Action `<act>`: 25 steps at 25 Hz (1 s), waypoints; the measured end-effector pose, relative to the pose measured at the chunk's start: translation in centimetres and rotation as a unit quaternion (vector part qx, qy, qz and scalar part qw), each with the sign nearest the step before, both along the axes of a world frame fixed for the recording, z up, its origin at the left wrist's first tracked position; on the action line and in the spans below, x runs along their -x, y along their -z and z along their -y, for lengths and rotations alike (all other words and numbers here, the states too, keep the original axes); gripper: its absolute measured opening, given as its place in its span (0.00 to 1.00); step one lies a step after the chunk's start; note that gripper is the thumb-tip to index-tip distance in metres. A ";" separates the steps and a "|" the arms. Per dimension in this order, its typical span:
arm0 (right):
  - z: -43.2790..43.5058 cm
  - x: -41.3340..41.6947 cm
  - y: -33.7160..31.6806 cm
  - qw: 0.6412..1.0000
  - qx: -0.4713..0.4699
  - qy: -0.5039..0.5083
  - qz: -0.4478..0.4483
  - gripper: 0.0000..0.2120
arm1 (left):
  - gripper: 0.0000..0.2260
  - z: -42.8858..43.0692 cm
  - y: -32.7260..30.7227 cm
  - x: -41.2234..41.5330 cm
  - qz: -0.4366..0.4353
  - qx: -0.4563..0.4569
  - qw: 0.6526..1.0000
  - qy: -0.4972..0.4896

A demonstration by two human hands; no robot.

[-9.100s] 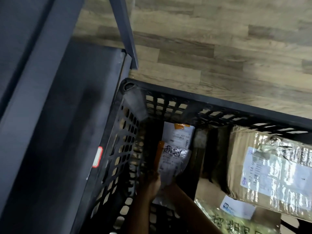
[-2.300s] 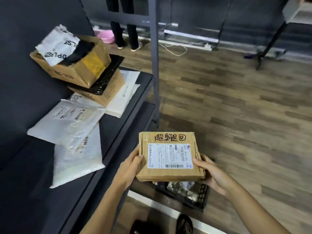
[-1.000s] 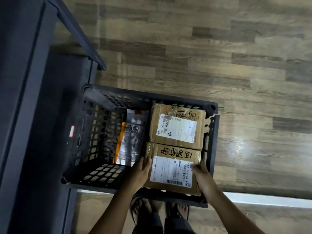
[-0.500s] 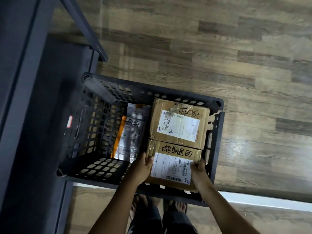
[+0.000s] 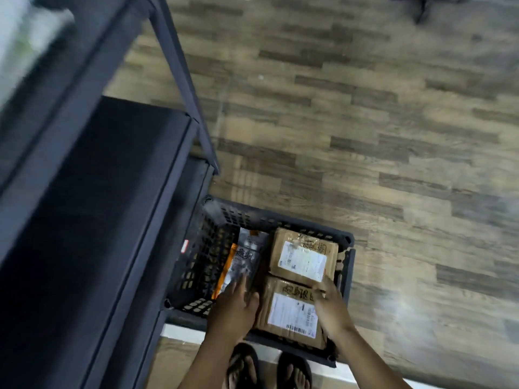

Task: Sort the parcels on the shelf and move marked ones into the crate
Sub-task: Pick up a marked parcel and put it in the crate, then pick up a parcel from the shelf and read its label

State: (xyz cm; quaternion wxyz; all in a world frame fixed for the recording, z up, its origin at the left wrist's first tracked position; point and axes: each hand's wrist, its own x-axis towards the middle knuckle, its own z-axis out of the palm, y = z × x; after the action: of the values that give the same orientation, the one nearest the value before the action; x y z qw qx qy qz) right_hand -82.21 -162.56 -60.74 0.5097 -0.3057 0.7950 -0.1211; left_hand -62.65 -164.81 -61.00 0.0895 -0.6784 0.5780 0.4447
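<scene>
A black perforated crate (image 5: pixel 280 220) stands on the floor beside the shelf. Inside it lie a near cardboard box (image 5: pixel 290 315) with black handwriting and a white label, a second marked box (image 5: pixel 303 259) behind it, and a silver-orange pouch (image 5: pixel 247 259) leaning at the left. My left hand (image 5: pixel 236 307) hovers at the near box's left edge, fingers spread over the pouch's lower end. My right hand (image 5: pixel 331 307) is over the box's right edge, fingers apart. Neither hand grips the box, which rests in the crate.
The dark metal shelf (image 5: pixel 98 220) and its slanted post (image 5: pixel 179 80) fill the left side. A blurred white parcel (image 5: pixel 22 37) lies on the upper level. Wooden floor stretches to the right. My sandalled feet (image 5: pixel 244 366) stand just behind the crate.
The marked box carried from the shelf now lies in the crate in front of the other box. Both hands have let go and lifted off its sides. The view has tilted up.
</scene>
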 end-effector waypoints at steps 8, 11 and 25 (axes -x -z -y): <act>5.1 -8.8 -18.7 0.978 0.062 -0.190 0.052 0.23 | 0.27 -0.9 -21.3 -6.8 -0.043 0.098 0.985 -0.134; 5.8 -14.9 -25.2 0.953 0.059 -0.283 0.092 0.24 | 0.27 -4.1 -28.0 -10.4 -0.027 0.121 0.974 -0.188; -1.3 -38.2 -42.0 0.794 0.213 -0.563 0.083 0.25 | 0.25 -16.2 -43.2 -29.9 0.083 0.203 0.890 -0.399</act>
State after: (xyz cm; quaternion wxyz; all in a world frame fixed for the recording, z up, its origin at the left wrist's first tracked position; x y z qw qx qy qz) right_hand -44.02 -161.22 -18.76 0.4743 -0.7888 0.3910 -0.0041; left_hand -32.73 -148.65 -17.80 -0.1872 -0.8899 0.3263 0.2578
